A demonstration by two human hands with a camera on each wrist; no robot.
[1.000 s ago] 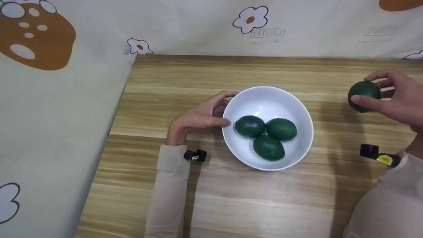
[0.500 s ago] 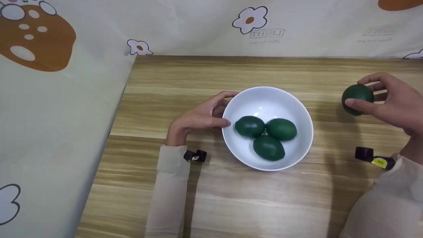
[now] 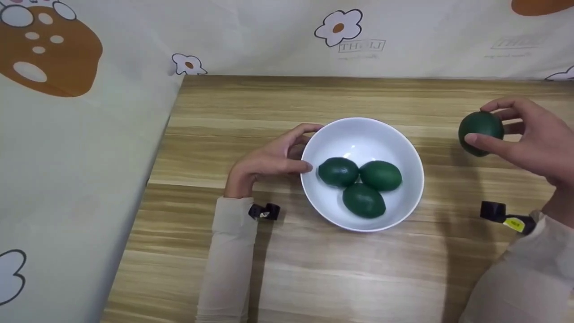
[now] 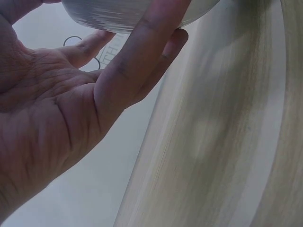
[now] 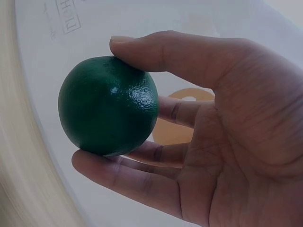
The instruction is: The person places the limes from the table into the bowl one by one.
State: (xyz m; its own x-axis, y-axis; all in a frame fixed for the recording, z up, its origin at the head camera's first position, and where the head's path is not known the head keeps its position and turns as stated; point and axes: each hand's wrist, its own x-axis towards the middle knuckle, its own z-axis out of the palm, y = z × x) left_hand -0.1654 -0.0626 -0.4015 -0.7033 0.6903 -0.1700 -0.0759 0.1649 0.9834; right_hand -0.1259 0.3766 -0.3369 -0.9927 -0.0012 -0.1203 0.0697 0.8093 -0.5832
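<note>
A white bowl (image 3: 358,224) stands on the table with three dark green limes in it: one at left (image 3: 338,172), one at right (image 3: 380,176) and one nearer the front (image 3: 363,200). At the bowl's left side my left hand (image 3: 284,154) holds it, the thumb at the rim and the fingers around the outer wall. The left wrist view shows those fingers (image 4: 137,56) against the bowl's underside (image 4: 113,16). Off to the bowl's right, my right hand (image 3: 533,139) pinches another lime (image 3: 480,133) above the table. Thumb and fingertips span this lime (image 5: 106,106) in the right wrist view.
The wood-grain table (image 3: 350,278) meets a pale printed backdrop (image 3: 269,40) behind it and another pale printed sheet (image 3: 89,157) along its left edge. Black wrist cameras sit at the left cuff (image 3: 264,211) and the right cuff (image 3: 506,217).
The right hand, with the lime in its grip, has moved a little to the left toward the bowl. The left hand, the bowl and the limes inside stay in place.
</note>
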